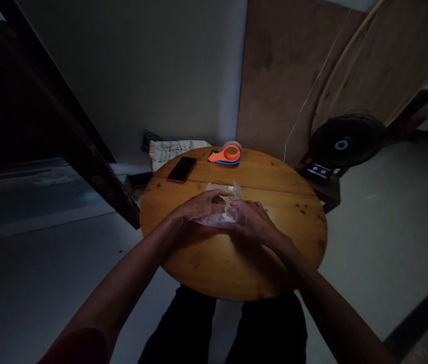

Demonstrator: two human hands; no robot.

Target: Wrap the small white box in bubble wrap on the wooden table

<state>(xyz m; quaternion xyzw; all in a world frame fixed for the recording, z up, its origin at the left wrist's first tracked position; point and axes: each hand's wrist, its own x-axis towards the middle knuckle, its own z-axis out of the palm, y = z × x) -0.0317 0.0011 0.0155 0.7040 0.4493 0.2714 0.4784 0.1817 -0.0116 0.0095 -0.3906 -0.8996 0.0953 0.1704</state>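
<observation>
Two forearms point(134, 275); two hands point(203, 204) on one plastic wrap point(219, 219); one phone point(182, 170).

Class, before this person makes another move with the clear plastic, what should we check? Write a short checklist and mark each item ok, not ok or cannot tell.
1. Left hand and right hand both at the clear plastic: ok.
2. Plastic well in from the rim of the round table: ok.
3. Phone out from under the hands: ok, it lies beyond the left hand.
4. Orange tape dispenser on the table: ok, near the far edge.
5. What the plastic contains, if anything: cannot tell, hands and glare hide it.
6. Bright light for close work: not ok, the room looks dim.
</observation>
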